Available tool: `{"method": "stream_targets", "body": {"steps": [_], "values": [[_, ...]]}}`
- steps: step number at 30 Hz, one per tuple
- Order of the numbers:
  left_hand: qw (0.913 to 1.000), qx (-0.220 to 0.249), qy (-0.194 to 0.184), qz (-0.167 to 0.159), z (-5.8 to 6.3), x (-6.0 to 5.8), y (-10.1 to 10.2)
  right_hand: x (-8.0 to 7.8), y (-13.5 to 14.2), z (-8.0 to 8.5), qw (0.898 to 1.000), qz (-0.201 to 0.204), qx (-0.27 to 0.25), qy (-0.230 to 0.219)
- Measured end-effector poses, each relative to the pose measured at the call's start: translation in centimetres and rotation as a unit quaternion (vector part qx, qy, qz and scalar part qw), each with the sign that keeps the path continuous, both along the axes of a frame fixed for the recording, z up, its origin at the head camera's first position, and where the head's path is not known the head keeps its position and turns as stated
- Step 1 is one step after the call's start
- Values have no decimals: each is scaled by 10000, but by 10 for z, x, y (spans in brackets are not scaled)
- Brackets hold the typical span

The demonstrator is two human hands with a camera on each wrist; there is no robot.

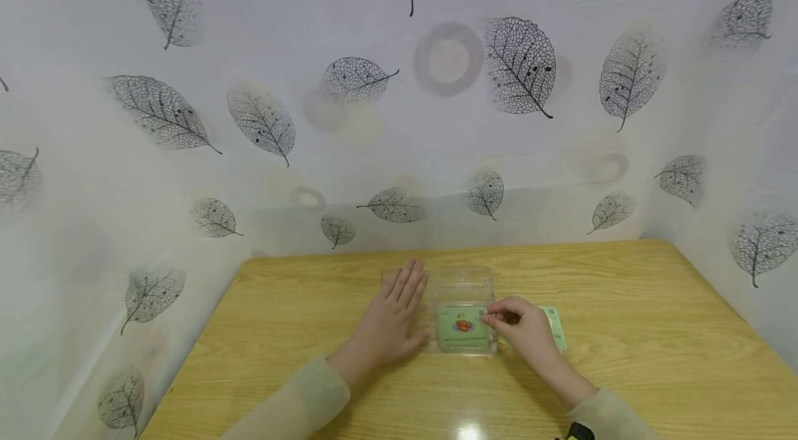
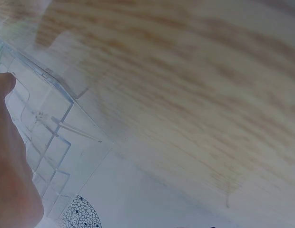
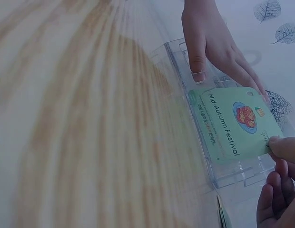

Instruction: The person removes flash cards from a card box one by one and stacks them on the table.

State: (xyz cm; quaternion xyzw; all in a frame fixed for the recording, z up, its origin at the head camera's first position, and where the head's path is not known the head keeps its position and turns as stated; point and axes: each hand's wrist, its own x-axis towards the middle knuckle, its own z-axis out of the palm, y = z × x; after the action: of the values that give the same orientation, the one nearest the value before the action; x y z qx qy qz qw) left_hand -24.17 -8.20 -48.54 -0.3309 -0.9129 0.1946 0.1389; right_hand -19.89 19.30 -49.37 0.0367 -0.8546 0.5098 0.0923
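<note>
A green flash card [image 3: 223, 128] printed "Mid-Autumn Festival", with a plate of food pictured on it, lies over the right part of a clear plastic box [image 1: 464, 278]. My right hand [image 1: 526, 329] pinches the card's right edge between thumb and fingers. Across the box's left part rests my left hand [image 1: 393, 319], fingers straight and side by side, thumb spread towards the card. In the left wrist view only the edge of that hand [image 2: 16, 175] appears, beside the box's clear divided walls [image 2: 57, 137].
More green cards [image 1: 556, 330] lie on the wooden table [image 1: 623, 308] right of the box, partly hidden by my right hand and wrist. A pale curtain [image 1: 399, 142] with dark leaf prints hangs behind the table and along both sides.
</note>
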Motion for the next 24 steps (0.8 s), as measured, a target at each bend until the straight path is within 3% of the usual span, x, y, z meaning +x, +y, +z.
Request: {"method": "stream_targets", "body": {"steps": [24], "values": [[9999, 75, 83, -92, 0, 0, -1, 2, 4, 7, 9999, -104, -76, -68]]}}
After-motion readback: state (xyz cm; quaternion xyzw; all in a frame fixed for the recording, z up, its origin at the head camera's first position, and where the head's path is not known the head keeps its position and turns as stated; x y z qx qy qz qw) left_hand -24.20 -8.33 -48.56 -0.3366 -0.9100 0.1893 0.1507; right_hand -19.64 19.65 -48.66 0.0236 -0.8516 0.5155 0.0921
